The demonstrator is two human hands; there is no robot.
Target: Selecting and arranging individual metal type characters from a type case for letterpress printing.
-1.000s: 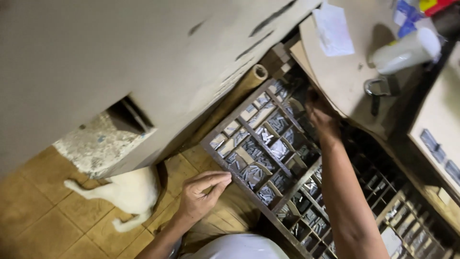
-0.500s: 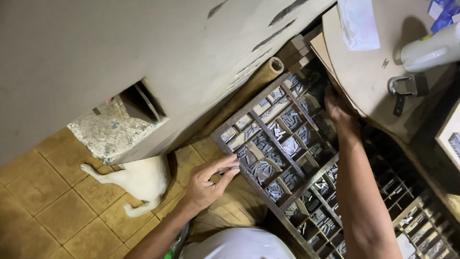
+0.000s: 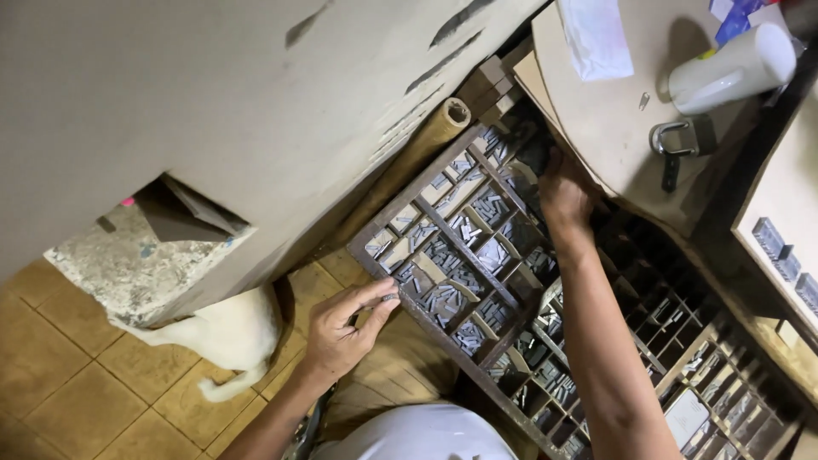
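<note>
Wooden type case (image 3: 477,255), dark, split into many small compartments holding grey metal sorts (image 3: 443,298), lies tilted across the middle of the view. Left hand (image 3: 341,328) sits at the case's near-left edge, fingers curled, thumb and fingertips pinched on a small grey sort right at the case rim. Right hand (image 3: 564,192) reaches into the far end of the case, under the edge of a tan desk (image 3: 613,128); fingers bent down into a compartment and hidden in shadow, cannot tell whether they grip anything. Right forearm runs over the case's right half. More compartments, darker and mostly shadowed, continue right of the case under the desk. On the desk above the case: a padlock (image 3: 673,140) with a key, a white bottle (image 3: 733,68) lying on its side, a clear plastic bag (image 3: 596,34). Cardboard tube (image 3: 409,166) lies along the case's far-left side, against a grey wall (image 3: 213,102). Wall has a broken hole left of the case. White animal (image 3: 226,336), only rear and tail showing, on the brown tile floor (image 3: 68,400) left of the left hand, partly under the wall. White cloth at the bottom, below the case, is the person's lap or shirt.
</note>
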